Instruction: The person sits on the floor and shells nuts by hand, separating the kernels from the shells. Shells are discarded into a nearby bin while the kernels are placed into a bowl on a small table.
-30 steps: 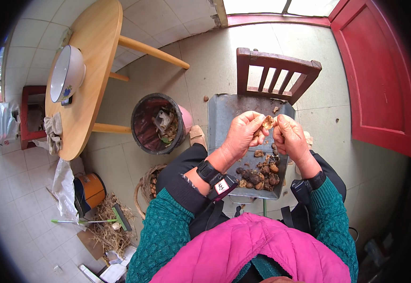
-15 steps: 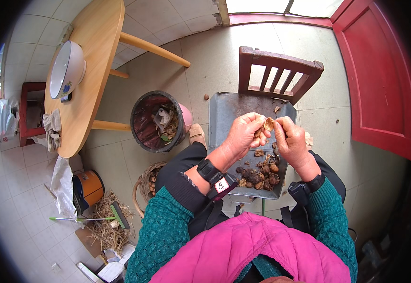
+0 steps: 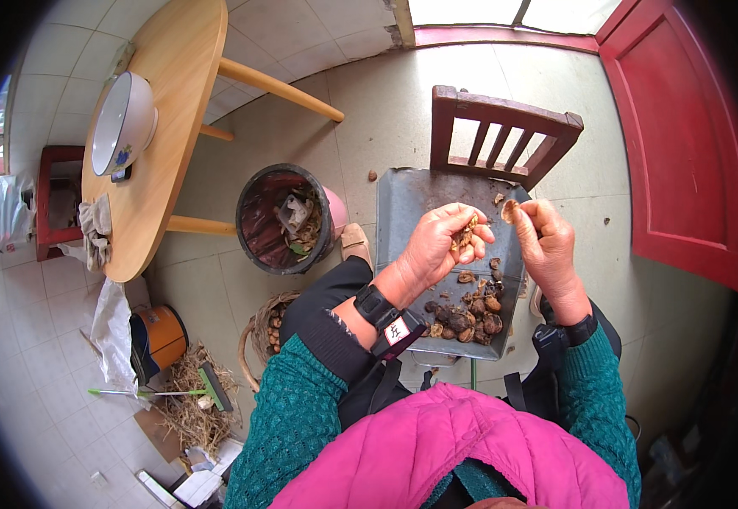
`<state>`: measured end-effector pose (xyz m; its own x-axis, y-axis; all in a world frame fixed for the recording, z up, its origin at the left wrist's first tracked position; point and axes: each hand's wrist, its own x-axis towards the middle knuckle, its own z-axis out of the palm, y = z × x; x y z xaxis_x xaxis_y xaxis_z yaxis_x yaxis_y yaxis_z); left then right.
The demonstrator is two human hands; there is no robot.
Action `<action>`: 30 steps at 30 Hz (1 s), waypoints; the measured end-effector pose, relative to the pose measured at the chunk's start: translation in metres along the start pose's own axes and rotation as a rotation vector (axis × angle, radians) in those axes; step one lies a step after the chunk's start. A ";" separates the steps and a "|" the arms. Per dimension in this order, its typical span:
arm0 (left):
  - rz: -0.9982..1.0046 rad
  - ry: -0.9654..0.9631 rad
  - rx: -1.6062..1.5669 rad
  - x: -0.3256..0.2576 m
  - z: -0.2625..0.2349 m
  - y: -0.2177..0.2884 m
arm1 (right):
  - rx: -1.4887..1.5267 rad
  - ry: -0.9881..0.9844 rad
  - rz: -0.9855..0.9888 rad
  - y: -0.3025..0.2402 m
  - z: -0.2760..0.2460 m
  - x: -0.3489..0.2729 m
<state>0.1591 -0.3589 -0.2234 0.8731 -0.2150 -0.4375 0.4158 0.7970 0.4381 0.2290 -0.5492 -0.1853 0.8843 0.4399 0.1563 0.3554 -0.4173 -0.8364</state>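
- While you sit above the grey metal tray (image 3: 411,212), your left hand (image 3: 441,246) is cupped with the fingers curled in, closed around a small brown nut piece (image 3: 468,231) held over the middle of the tray.
- Your right hand (image 3: 548,246) is raised just beside the left, thumb and fingers pinched on a pale bit of shell (image 3: 510,210) at the fingertips; the two hands are near each other but not touching.
- Below your hands, a pile of dark brown nuts (image 3: 469,312) lies at the near end of the tray, with a few loose fragments scattered farther up it.
- The tray rests in front of a red-brown wooden chair (image 3: 504,131), its far edge at the chair's seat.
- To your left on the floor stands a round black bin (image 3: 258,246) with scraps inside, and nearer you a woven basket (image 3: 260,318) shows partly under your left sleeve.
- Farther left is a light wooden table (image 3: 174,110) carrying a white bowl (image 3: 123,123).
- A small broom (image 3: 161,392) lies by a heap of dry straw at the lower left.
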 end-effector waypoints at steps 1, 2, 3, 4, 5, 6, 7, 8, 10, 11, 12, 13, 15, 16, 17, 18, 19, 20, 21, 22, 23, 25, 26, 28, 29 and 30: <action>0.010 -0.026 -0.012 0.000 0.000 0.000 | -0.060 0.034 -0.030 0.003 -0.005 0.002; 0.010 -0.036 -0.020 0.000 0.000 0.001 | -0.107 0.043 -0.040 0.007 -0.010 0.004; 0.010 -0.045 -0.027 0.000 0.000 0.002 | -0.185 0.055 0.016 0.012 -0.018 0.008; 0.012 -0.042 -0.025 0.000 0.001 0.003 | -0.344 0.036 0.058 0.016 -0.026 0.011; 0.014 -0.039 -0.024 0.000 0.002 0.004 | -0.472 0.000 0.109 0.020 -0.033 0.013; 0.003 -0.001 -0.003 -0.001 0.004 0.005 | -0.610 -0.032 0.220 0.023 -0.039 0.014; 0.016 -0.028 -0.037 -0.001 0.006 0.005 | -0.658 -0.039 0.253 0.026 -0.041 0.015; 0.017 -0.021 -0.050 -0.002 0.008 0.005 | -0.587 -0.014 0.149 0.026 -0.040 0.014; 0.019 -0.015 -0.074 -0.002 0.011 0.005 | -0.488 -0.006 0.163 0.021 -0.032 0.010; 0.020 -0.016 -0.086 -0.001 0.012 0.004 | -0.296 -0.017 0.105 0.017 -0.026 0.007; 0.031 -0.030 -0.104 -0.001 0.013 0.003 | -0.217 -0.028 0.077 0.011 -0.018 0.004; 0.020 -0.011 -0.111 0.000 0.013 0.001 | -0.126 -0.042 0.055 0.005 -0.011 0.001; 0.010 0.022 -0.127 0.000 0.013 -0.003 | -0.013 -0.098 0.060 -0.005 0.000 -0.003; 0.013 0.008 -0.116 0.001 0.012 -0.005 | 0.025 -0.141 0.081 -0.008 0.004 -0.004; 0.008 0.021 -0.098 0.000 0.012 -0.007 | 0.066 -0.111 0.062 -0.010 0.011 -0.004; 0.003 0.035 -0.080 0.000 0.011 -0.009 | 0.053 -0.105 0.057 -0.011 0.014 -0.005; 0.006 0.028 -0.078 0.000 0.011 -0.010 | 0.052 -0.103 0.064 -0.011 0.017 -0.006; 0.009 0.021 -0.077 0.000 0.010 -0.011 | 0.074 -0.118 0.106 -0.009 0.019 -0.007; 0.014 0.007 -0.085 0.000 0.010 -0.012 | 0.040 -0.109 0.072 -0.007 0.019 -0.007; 0.012 0.015 -0.080 0.000 0.010 -0.012 | 0.019 -0.105 0.061 -0.005 0.020 -0.008; 0.013 0.016 -0.084 0.000 0.010 -0.013 | 0.021 -0.113 0.082 -0.003 0.020 -0.009; 0.010 0.019 -0.096 0.000 0.010 -0.013 | 0.045 -0.121 0.104 -0.001 0.019 -0.009; 0.006 0.022 -0.104 0.000 0.010 -0.013 | 0.067 -0.121 0.105 -0.002 0.018 -0.010; 0.003 0.026 -0.111 -0.001 0.010 -0.013 | 0.112 -0.146 0.072 -0.004 0.017 -0.009; 0.004 0.027 -0.110 0.000 0.009 -0.012 | 0.134 -0.172 0.038 -0.006 0.015 -0.010; 0.004 0.028 -0.110 0.000 0.008 -0.011 | 0.156 -0.197 0.005 -0.007 0.016 -0.009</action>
<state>0.1561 -0.3723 -0.2220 0.8666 -0.1972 -0.4585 0.3805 0.8554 0.3514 0.2133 -0.5374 -0.1888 0.8044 0.5912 0.0589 0.2864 -0.2990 -0.9103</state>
